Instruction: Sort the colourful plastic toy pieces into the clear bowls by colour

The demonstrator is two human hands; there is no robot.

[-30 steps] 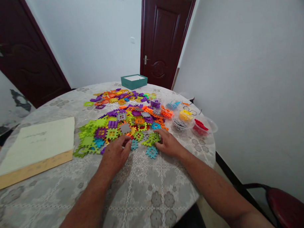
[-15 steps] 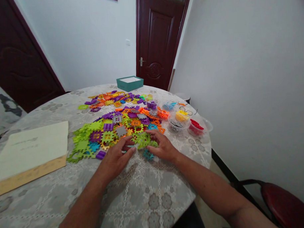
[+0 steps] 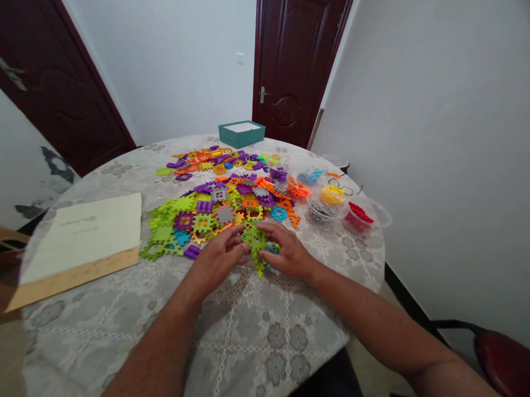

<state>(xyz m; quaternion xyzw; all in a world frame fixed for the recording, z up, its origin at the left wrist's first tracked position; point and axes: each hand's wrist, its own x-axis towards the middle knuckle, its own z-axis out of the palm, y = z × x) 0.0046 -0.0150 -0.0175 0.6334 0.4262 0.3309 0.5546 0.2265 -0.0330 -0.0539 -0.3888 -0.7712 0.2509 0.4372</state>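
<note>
Holding, above the cloth-covered round desk [image 3: 235, 338], a lime-green cluster [image 3: 257, 245] of notched pieces between left grip [image 3: 215, 259] and right grip [image 3: 290, 252], both narrowed, with fingers curled and thumbs toward the near side. Partly hidden behind right thumb, a teal piece [image 3: 273, 248]. Just left of left grip, a purple ribbed piece [image 3: 192, 251]; farther left, a cream sheet [image 3: 98, 221] with a tan strip [image 3: 76, 278] along the near edge. Just beyond both grips, a mixed heap [image 3: 226, 214] in green, purple, orange and grey. Beyond and to the right of right grip, red pieces [image 3: 359, 214], grey pieces [image 3: 321, 208], yellow pieces [image 3: 332, 195] and orange pieces [image 3: 298, 188] in clear tubs; near these, thin-framed glasses [image 3: 342, 188]. Past the heap, straight ahead of left grip, a smaller heap [image 3: 205, 161]. Farther, an open green box [image 3: 242, 137]; farthest, a dark red door [image 3: 301, 58].
</note>
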